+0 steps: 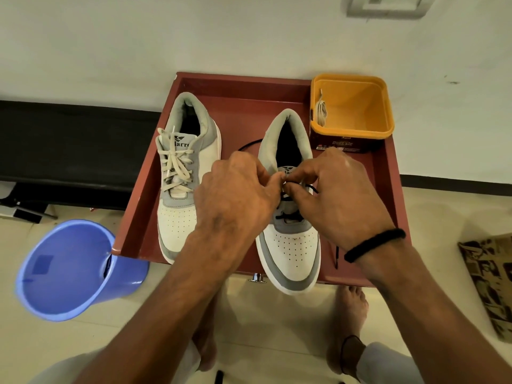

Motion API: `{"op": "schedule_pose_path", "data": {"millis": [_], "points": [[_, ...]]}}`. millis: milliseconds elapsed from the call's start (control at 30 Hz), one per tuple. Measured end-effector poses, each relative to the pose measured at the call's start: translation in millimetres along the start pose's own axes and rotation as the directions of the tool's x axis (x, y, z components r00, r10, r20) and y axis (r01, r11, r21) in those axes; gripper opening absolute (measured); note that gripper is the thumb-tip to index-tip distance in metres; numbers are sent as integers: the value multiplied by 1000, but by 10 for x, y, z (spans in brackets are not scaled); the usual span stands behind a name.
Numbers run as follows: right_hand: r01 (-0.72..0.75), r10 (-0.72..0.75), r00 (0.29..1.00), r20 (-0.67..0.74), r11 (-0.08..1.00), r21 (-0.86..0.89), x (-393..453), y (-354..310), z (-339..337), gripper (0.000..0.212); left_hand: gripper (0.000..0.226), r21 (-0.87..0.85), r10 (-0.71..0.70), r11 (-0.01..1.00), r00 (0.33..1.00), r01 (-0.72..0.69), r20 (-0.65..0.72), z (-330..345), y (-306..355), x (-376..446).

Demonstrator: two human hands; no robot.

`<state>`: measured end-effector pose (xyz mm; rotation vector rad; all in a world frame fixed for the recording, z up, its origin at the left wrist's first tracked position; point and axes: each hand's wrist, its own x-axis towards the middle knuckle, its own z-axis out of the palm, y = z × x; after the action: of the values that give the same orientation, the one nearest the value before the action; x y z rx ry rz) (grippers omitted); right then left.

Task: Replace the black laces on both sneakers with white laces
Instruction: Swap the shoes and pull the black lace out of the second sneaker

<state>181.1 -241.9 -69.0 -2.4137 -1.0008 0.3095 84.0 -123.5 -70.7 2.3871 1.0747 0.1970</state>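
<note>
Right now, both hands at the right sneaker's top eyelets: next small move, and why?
Probably draw the black lace out of the top eyelets of the right sneaker. Both the left hand and right hand pinch it there, lower rows are still black, the left sneaker already has white laces, and a white lace waits in the yellow tub.

white-laced sneaker (pixel 181 184), black-laced sneaker (pixel 291 239) beside

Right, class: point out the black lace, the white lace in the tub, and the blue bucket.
black lace (pixel 288 217), head view, crossing over the tongue
white lace (pixel 321 110), head view, bundle's middle
blue bucket (pixel 69 273), head view, inside wall
</note>
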Motion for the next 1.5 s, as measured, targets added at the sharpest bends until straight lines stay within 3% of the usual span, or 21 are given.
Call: {"op": "schedule_pose_path", "data": {"millis": [133,333,400,500,600,733,967,1133,1267,1367,1500], "points": [[-71,74,995,-68,996,48,-22,-67,-100,6,30,36,-15,999,1000,15,10,-47,36,7],[-205,225,958,-177,971,126,-47,-18,-185,14,33,55,-12,998,1000,11,20,-17,62,-23],[-167,174,970,-170,984,57,-43,-12,-161,6,34,49,-11,999,1000,10,27,-13,54,-26],[-55,52,994,-98,998,-35,-61,-53,-95,39,34,17,-13,1000,999,13,48,-6,40,-27],[-24,16,999,-51,989,-147,-79,-130,-39,30,34,11,-13,1000,998,13,57,14,18,-17],[-47,44,999,-21,984,-172,-65,-146,-22,20,31,19,-21,1000,998,20,54,4,48,-3],[-155,155,972,-174,988,15,-24,-88,-109,5,32,93,-18,996,999,13,49,-7,127,-42],[-234,217,914,-342,972,-6,-26,-21,-192,8,33,182,-7,983,1000,4,15,-17,161,-92],[-51,41,984,-171,997,-56,-62,-40,-138,40,35,180,-7,984,1000,4,19,-17,154,-95],[33,-46,989,-140,995,-90,-61,-106,-35,25,37,122,-16,993,998,8,62,-30,128,-63],[-11,-1,996,-84,988,-153,-54,-120,13,12,34,96,-7,995,998,1,62,-33,117,-53]]}}
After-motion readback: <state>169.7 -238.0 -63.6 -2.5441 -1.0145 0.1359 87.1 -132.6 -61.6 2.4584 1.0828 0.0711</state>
